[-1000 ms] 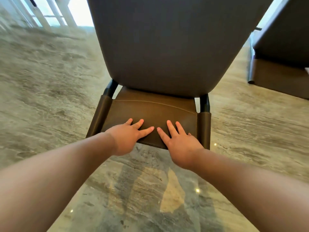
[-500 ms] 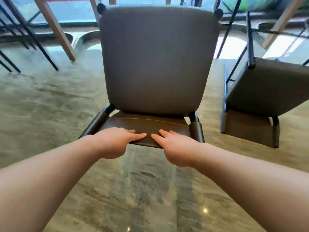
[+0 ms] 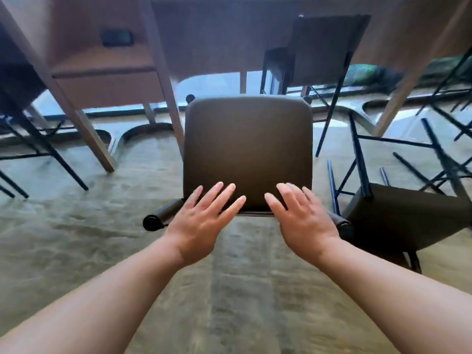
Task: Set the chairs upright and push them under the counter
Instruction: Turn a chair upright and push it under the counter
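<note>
A dark brown chair (image 3: 247, 149) stands in the middle of the head view, its big square panel facing me. The round ends of its back frame stick out toward me at the lower left and right. My left hand (image 3: 201, 221) and my right hand (image 3: 304, 218) are held flat with fingers spread, side by side. Their fingertips overlap the panel's lower edge, and neither hand is closed around anything. A second chair (image 3: 408, 215) lies tipped over on the floor at the right, black legs pointing up and away. The wooden counter (image 3: 217, 34) spans the top.
A third dark chair (image 3: 321, 47) stands upright under the counter behind the middle one. Slanted wooden counter legs (image 3: 163, 80) rise at left, centre and right. Thin black metal legs (image 3: 51, 149) cross the left edge. The floor is polished grey stone.
The middle chair's backrest has come up off the floor and now points toward me. My hands have let go of its top edge and opened. The view has lifted toward the counter.
</note>
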Action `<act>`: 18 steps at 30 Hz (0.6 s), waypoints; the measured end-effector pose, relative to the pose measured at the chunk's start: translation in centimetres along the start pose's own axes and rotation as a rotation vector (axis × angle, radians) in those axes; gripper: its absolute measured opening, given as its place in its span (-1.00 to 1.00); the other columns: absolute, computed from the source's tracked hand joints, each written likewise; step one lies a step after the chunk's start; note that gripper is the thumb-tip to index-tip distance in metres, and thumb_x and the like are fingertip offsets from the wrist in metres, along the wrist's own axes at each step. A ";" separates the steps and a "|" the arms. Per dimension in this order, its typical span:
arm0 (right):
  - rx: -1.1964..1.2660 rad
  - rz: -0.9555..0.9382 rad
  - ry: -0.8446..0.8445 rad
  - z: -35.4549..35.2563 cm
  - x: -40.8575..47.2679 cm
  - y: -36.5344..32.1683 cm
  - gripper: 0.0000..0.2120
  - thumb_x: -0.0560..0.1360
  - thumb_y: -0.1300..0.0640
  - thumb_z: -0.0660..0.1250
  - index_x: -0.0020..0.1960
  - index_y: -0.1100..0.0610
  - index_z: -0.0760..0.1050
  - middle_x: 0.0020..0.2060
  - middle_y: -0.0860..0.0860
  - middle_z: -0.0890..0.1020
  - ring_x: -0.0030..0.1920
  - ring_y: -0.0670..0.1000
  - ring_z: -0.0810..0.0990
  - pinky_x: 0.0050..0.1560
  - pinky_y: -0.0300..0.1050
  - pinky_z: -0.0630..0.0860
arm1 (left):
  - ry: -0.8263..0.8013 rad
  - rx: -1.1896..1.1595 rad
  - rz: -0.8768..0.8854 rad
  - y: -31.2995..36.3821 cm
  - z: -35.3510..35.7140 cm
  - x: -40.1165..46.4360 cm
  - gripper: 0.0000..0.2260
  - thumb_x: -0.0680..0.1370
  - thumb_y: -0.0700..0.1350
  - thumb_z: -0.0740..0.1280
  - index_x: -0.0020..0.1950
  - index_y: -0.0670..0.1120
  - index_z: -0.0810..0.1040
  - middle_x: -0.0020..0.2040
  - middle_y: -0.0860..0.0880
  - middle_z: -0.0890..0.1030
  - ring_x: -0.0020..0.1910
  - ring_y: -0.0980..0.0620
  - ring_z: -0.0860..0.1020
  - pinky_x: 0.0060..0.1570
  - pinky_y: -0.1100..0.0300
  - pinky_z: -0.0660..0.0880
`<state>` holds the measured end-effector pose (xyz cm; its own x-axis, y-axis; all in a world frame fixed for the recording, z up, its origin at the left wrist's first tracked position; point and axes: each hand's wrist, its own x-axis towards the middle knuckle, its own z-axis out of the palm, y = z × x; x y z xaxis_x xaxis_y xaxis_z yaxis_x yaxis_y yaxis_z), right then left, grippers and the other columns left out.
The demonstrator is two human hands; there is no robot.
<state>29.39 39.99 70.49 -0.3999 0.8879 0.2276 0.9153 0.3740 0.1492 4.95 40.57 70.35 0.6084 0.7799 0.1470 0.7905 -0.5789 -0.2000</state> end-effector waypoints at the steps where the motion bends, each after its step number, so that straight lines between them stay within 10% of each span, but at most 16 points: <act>1: -0.057 0.035 0.018 -0.4 1.7 0.7 -0.37 0.33 0.28 0.38 0.39 0.17 0.40 0.32 0.28 0.44 0.33 0.30 0.41 0.29 0.32 0.35 | 0.047 0.023 -0.016 -0.9 -0.1 1.5 -0.22 0.31 -0.30 0.19 0.55 -0.04 0.24 0.53 -0.17 0.30 0.50 -0.23 0.27 0.38 -0.28 0.28; 8: -0.140 0.167 0.067 -1.1 11.2 7.0 -0.26 0.35 0.24 0.28 0.51 0.09 0.20 0.46 0.21 0.28 0.45 0.30 0.18 0.34 0.44 0.12 | 0.107 0.107 -0.231 -7.0 -1.8 12.5 -0.11 0.36 -0.22 0.36 0.59 0.10 -0.01 0.60 -0.13 0.11 0.57 -0.25 0.03 0.43 -0.32 -0.07; 12: -0.071 0.186 -0.007 -1.6 16.9 9.9 -0.10 0.31 -0.11 0.42 0.54 0.03 0.11 0.52 0.14 0.16 0.50 0.29 0.06 0.30 0.51 0.06 | 0.006 0.058 -0.254 -10.7 -3.2 18.1 -0.15 0.38 0.13 0.40 0.59 0.11 0.07 0.60 -0.11 0.12 0.56 -0.25 0.06 0.35 -0.42 0.13; 18: 0.006 0.150 -0.063 -1.8 24.1 14.1 -0.07 0.25 -0.14 0.47 0.51 0.02 0.15 0.52 0.11 0.18 0.51 0.28 0.05 0.26 0.54 0.06 | -0.085 -0.010 -0.261 -15.1 -4.2 24.7 -0.09 0.35 0.18 0.40 0.57 0.18 -0.03 0.60 -0.06 0.10 0.55 -0.24 0.06 0.34 -0.40 0.20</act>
<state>32.60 66.16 79.81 -0.2555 0.9488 0.1858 0.9648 0.2377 0.1125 8.39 67.59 81.05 0.3765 0.9198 0.1108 0.9205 -0.3579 -0.1569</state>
